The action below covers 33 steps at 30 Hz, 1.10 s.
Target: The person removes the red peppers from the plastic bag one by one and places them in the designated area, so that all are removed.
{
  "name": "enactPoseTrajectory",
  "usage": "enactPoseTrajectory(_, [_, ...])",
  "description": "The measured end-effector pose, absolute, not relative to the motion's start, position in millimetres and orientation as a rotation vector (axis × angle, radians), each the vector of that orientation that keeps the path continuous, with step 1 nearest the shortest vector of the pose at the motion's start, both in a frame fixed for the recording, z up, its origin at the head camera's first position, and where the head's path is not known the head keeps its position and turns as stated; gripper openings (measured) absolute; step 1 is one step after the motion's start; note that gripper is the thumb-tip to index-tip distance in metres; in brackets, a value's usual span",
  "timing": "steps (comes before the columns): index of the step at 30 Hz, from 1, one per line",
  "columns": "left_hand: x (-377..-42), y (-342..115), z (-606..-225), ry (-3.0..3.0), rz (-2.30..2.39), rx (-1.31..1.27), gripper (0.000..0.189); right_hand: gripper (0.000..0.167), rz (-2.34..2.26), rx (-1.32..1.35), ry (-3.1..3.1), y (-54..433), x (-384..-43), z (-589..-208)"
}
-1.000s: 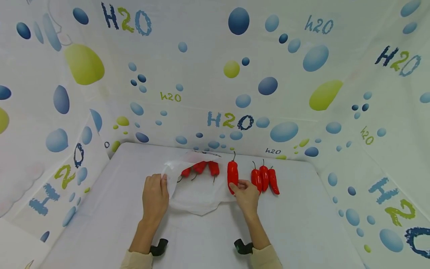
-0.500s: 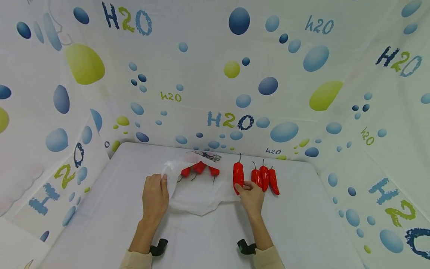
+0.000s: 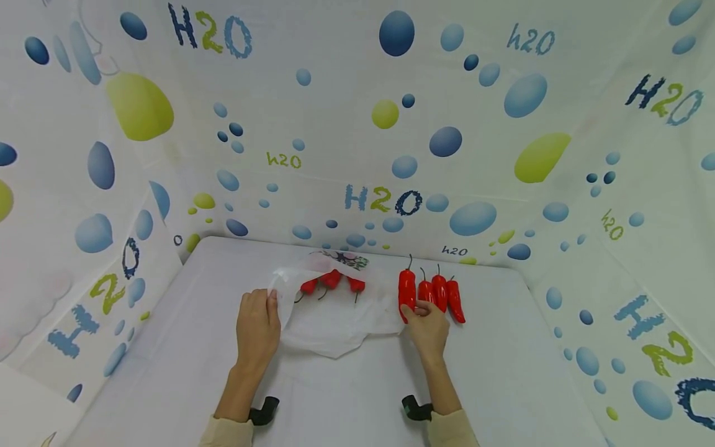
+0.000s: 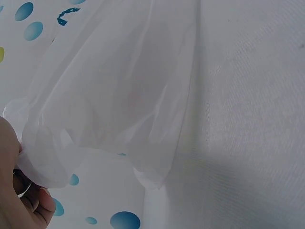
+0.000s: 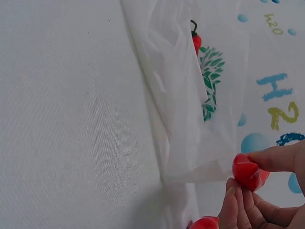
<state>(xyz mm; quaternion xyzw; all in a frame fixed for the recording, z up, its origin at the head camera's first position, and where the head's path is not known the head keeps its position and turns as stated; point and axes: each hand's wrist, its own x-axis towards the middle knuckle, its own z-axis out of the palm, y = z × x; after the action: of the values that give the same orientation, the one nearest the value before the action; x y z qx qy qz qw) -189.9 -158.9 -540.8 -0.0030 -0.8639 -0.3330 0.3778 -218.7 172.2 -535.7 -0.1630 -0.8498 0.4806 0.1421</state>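
In the head view my left hand (image 3: pixel 258 326) grips the left edge of a thin white plastic bag (image 3: pixel 326 335). The left wrist view shows the bag's film (image 4: pixel 119 95) hanging from those fingers. Several red chili peppers (image 3: pixel 331 279) lie inside the bag's mouth, stems toward me. My right hand (image 3: pixel 427 329) pinches the lower end of another red chili pepper (image 3: pixel 407 288), held stem up, right of the bag. In the right wrist view, the pepper's tip (image 5: pixel 248 172) shows between thumb and fingers.
Just right of the held pepper, three red chili peppers (image 3: pixel 439 292) lie side by side on the white table (image 3: pixel 503 360). A printed curtain (image 3: pixel 335 124) rises behind the table and at both sides. Dark wrist-worn devices (image 3: pixel 418 408) stick out from both sleeves.
My right hand has carried its chili pepper rightward, away from the bag's mouth and close to the three peppers. The left hand stays on the bag's edge.
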Motion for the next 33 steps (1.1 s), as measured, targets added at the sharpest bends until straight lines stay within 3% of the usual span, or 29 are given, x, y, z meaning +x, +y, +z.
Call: enactPoseTrajectory(33, [-192.4,-158.9,-542.2,-2.167,-0.839,-0.029,0.016,0.036,0.99,-0.414,-2.523,191.7,-217.3,-564.7])
